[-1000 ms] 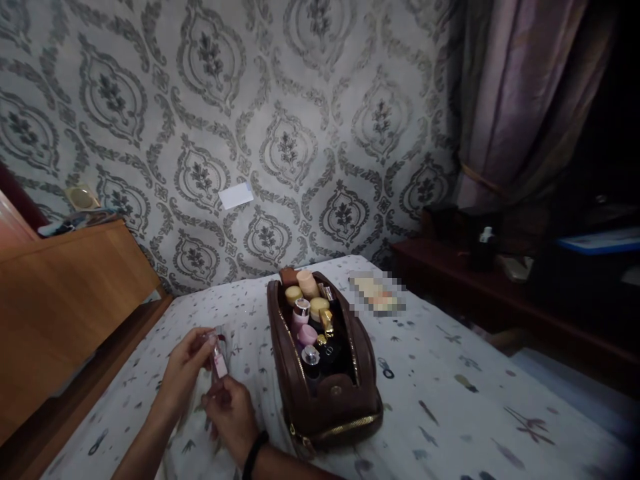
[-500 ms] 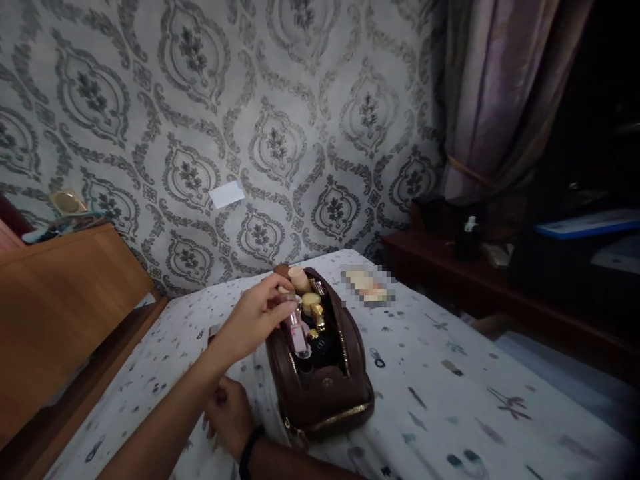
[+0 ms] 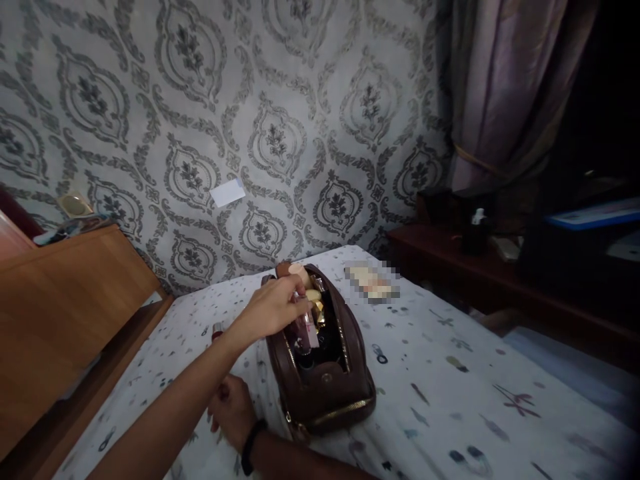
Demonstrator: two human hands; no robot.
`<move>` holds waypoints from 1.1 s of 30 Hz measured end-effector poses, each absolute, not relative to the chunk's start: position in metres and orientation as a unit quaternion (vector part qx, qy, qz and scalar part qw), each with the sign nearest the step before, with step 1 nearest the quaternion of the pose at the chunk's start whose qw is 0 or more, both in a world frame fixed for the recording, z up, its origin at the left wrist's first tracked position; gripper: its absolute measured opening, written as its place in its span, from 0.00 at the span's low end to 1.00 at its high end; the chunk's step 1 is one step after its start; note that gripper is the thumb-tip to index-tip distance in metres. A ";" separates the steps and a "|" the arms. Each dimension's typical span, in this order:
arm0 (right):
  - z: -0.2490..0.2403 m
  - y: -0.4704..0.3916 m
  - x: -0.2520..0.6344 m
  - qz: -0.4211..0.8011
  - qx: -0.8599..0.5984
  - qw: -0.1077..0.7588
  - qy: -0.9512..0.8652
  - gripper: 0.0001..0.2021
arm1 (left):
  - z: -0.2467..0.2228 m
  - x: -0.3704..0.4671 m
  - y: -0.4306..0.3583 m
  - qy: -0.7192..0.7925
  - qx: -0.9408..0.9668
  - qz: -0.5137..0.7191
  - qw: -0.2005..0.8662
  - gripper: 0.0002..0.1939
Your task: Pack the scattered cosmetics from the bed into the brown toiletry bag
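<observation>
My left hand reaches over an open brown toiletry bag, its fingers closed on a small pink bottle held upright in the opening. Inside the bag are a beige-capped container, gold-coloured tubes and dark items that I cannot make out. My right hand, with a black band at the wrist, rests curled on the sheet left of the bag, below my left forearm. Whatever its fingers may hold is hidden. A small red bottle with a silvery cap shows behind my left forearm.
The bag stands on a white patterned bedsheet. A blurred-out flat item lies beyond it to the right. A wooden headboard-like panel is at left, a dark red shelf at right, and a patterned wall behind.
My left hand has moved slightly right with the pink bottle, which now covers more of the gold tubes. My right hand stays curled in about the same place.
</observation>
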State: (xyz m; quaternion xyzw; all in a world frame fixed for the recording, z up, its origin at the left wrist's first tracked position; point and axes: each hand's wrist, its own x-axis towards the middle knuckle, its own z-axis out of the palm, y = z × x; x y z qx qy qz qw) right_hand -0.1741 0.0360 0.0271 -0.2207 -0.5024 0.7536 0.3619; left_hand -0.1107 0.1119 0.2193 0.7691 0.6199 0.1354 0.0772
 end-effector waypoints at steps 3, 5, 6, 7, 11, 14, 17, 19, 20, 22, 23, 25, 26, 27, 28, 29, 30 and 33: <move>0.026 0.035 -0.176 0.755 -0.228 0.359 -0.499 0.05 | 0.218 -0.107 0.112 0.621 0.772 0.120 0.063 0.07; 0.026 0.035 -0.177 0.757 -0.230 0.357 -0.497 0.05 | 0.216 -0.105 0.112 0.627 0.769 0.109 0.052 0.06; 0.026 0.034 -0.177 0.757 -0.231 0.357 -0.496 0.05 | 0.215 -0.104 0.112 0.631 0.767 0.106 0.048 0.06; 0.026 0.034 -0.177 0.757 -0.231 0.356 -0.496 0.04 | 0.214 -0.104 0.113 0.632 0.766 0.105 0.045 0.06; 0.026 0.034 -0.177 0.756 -0.232 0.355 -0.499 0.04 | 0.211 -0.106 0.117 0.631 0.765 0.122 0.047 0.05; 0.027 0.035 -0.176 0.753 -0.235 0.352 -0.504 0.03 | 0.213 -0.109 0.120 0.623 0.764 0.143 0.085 0.06; 0.027 0.035 -0.176 0.750 -0.240 0.349 -0.507 0.03 | 0.222 -0.114 0.122 0.609 0.762 0.185 0.116 0.06; 0.027 0.035 -0.176 0.750 -0.245 0.349 -0.506 0.04 | 0.229 -0.118 0.124 0.612 0.757 0.199 0.114 0.07; 0.027 0.035 -0.176 0.750 -0.247 0.348 -0.505 0.04 | 0.232 -0.120 0.125 0.619 0.753 0.197 0.109 0.07; 0.027 0.034 -0.177 0.752 -0.250 0.343 -0.503 0.05 | 0.237 -0.125 0.129 0.630 0.746 0.192 0.098 0.07; 0.027 0.034 -0.177 0.754 -0.252 0.339 -0.503 0.05 | 0.238 -0.127 0.131 0.631 0.745 0.194 0.097 0.07; 0.028 0.035 -0.177 0.753 -0.257 0.333 -0.506 0.05 | 0.238 -0.132 0.136 0.627 0.745 0.203 0.100 0.07; 0.028 0.035 -0.177 0.752 -0.260 0.330 -0.508 0.05 | 0.238 -0.134 0.140 0.626 0.745 0.207 0.105 0.08; 0.028 0.035 -0.177 0.750 -0.264 0.328 -0.510 0.05 | 0.236 -0.135 0.143 0.627 0.742 0.211 0.109 0.07; 0.028 0.035 -0.177 0.749 -0.267 0.326 -0.511 0.05 | 0.235 -0.136 0.147 0.631 0.737 0.212 0.114 0.07; 0.028 0.035 -0.176 0.748 -0.269 0.324 -0.513 0.05 | 0.232 -0.136 0.150 0.636 0.732 0.214 0.121 0.07; 0.029 0.035 -0.176 0.746 -0.271 0.323 -0.515 0.05 | 0.230 -0.137 0.154 0.639 0.726 0.218 0.129 0.06; 0.030 0.036 -0.174 0.742 -0.266 0.319 -0.527 0.06 | 0.221 -0.135 0.164 0.648 0.705 0.243 0.154 0.06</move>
